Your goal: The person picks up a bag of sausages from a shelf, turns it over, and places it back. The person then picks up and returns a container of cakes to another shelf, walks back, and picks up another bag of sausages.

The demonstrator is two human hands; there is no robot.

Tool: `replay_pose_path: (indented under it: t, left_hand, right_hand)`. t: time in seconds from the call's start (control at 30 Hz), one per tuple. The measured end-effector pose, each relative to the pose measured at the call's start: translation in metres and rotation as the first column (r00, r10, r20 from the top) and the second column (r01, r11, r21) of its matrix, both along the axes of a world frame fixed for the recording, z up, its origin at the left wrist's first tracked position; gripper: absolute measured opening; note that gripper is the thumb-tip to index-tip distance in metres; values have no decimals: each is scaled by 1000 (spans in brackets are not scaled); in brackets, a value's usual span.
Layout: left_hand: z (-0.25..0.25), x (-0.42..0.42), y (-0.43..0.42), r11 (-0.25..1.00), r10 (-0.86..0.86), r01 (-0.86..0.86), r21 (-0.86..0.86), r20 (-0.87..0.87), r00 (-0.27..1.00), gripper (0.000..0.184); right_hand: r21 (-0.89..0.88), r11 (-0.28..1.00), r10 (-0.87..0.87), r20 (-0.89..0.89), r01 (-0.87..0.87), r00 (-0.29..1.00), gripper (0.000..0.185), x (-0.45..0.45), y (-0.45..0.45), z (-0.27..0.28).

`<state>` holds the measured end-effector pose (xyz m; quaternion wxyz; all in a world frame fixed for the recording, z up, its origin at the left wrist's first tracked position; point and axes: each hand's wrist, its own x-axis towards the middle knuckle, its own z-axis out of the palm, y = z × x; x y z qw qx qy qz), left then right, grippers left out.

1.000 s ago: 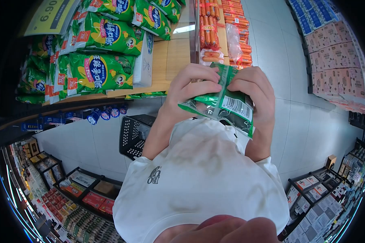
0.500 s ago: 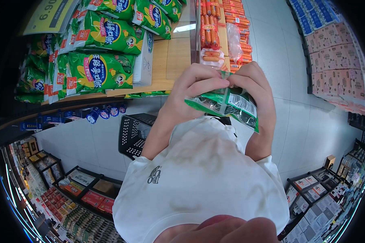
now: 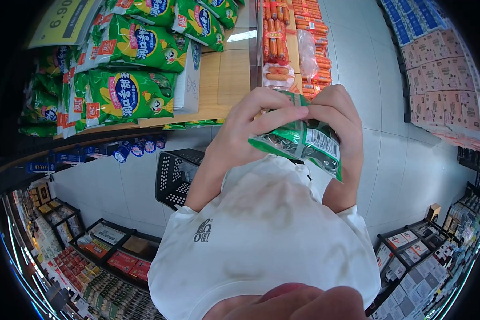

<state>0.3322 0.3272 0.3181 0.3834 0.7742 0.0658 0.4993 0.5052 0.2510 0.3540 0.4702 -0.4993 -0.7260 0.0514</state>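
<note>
A green plastic food bag (image 3: pixel 290 133) is held in front of my chest, its back side with a white barcode label turned upward. My left hand (image 3: pixel 256 120) grips its upper left part, with thumb and bent fingers closed on the plastic. On the other side my right hand (image 3: pixel 337 114) is closed round the upper right part. Both thumbs meet near the bag's middle seam. The fingertips beneath the bag are hidden. Similar green bags (image 3: pixel 125 96) with a corn cartoon lie piled on the wooden display table (image 3: pixel 226 80) to the left.
Red-wrapped sausages (image 3: pixel 274 37) fill the display ahead, behind a clear divider. A black perforated basket (image 3: pixel 170 178) is near my left forearm. Pink cartons (image 3: pixel 437 80) are stacked at the right. A yellow price sign (image 3: pixel 64 21) stands at the upper left.
The bag has tilted and shifted slightly down and right. My hands have turned a little, and my left thumb now lies further across the bag's upper edge.
</note>
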Motion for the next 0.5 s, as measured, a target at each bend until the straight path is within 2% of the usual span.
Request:
replay_pose_path:
  t: [0.2,0.5]
  left_hand:
    - [3,2,-1,998,57,-56,35,-36,998,52]
    - [-7,7,0,1000,32,-31,-5,121,992,51]
  right_hand:
    - [11,1000,18,-15,-18,1000,34,5,0,-2]
    - [2,1000,14,-58,-14,998,40,4,-1,-5]
